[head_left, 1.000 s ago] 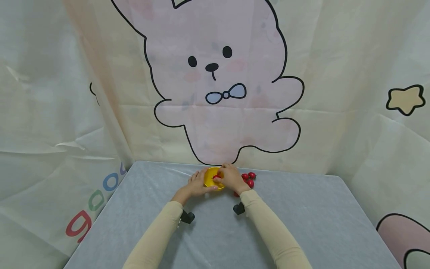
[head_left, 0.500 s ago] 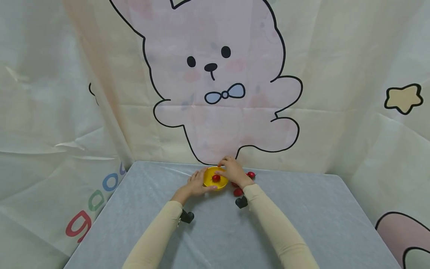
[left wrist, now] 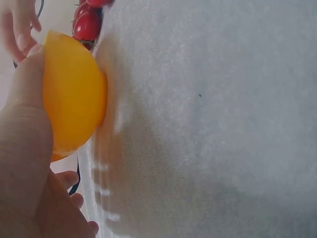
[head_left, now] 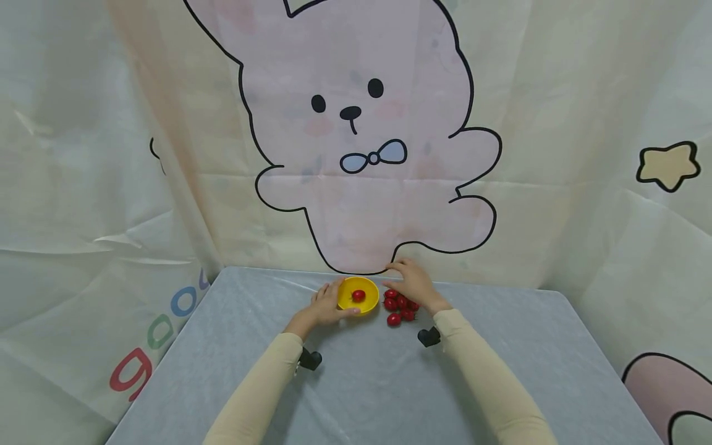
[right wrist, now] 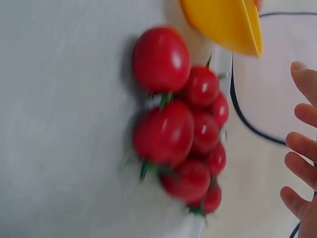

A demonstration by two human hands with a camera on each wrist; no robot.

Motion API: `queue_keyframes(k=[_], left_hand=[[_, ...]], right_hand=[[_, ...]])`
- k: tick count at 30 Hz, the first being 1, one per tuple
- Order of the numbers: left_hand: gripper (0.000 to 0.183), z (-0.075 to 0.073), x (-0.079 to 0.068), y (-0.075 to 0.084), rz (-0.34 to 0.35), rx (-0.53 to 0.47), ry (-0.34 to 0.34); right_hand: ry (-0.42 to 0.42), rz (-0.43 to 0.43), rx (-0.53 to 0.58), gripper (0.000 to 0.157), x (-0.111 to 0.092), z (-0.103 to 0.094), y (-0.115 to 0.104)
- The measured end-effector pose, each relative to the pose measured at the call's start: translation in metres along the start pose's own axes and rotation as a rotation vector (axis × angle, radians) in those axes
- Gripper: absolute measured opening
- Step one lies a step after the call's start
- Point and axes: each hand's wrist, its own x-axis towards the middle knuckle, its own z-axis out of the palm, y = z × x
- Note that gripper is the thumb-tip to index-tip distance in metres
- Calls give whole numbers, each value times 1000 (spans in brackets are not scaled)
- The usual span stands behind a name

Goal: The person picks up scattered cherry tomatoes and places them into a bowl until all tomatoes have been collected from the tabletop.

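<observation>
In the head view, the right hand [head_left: 414,285] and forearm cover part of the tomato cluster [head_left: 402,303], and the tomatoes overlap, so their exact number is hard to tell. The right wrist view shows them blurred, with the yellow bowl [head_left: 371,296] cut off at twelve o'clock and the hand cut off at three o'clock. In the left wrist view, the bowl's wall hides the single tomato [head_left: 358,296] inside, and the cluster runs out of the picture at eleven o'clock. Both cream sleeves [head_left: 256,383] are cut off by the head view's lower edge.

The left hand [head_left: 324,307] sits at the bowl's nine o'clock and grips it, the thumb along the near rim toward six, the fingers spread on the far side toward eleven. The right hand reaches in from five o'clock, its thumb and fingers apart, above the tomatoes and clear of them. The cluster lies on the grey cloth [head_left: 356,383] just beside the bowl, between its three and four o'clock.
</observation>
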Motion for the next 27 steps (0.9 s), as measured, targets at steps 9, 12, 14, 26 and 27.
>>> queue_keyframes(k=[9, 12, 14, 26, 27], left_hand=[[104, 0, -1, 1, -10, -17, -8], [104, 0, 0, 1, -11, -15, -7], [105, -1, -1, 1, -11, -15, -7], [105, -1, 1, 0, -5, -14, -11], [105, -1, 0, 0, -7, -13, -13]], right_hand=[[21, 81, 2, 50, -23, -15, 30], [29, 93, -1, 49, -28, -18, 36], [34, 98, -3, 50, -31, -19, 38], [36, 108, 5, 47, -40, -16, 57], [36, 108, 5, 46, -41, -15, 57]])
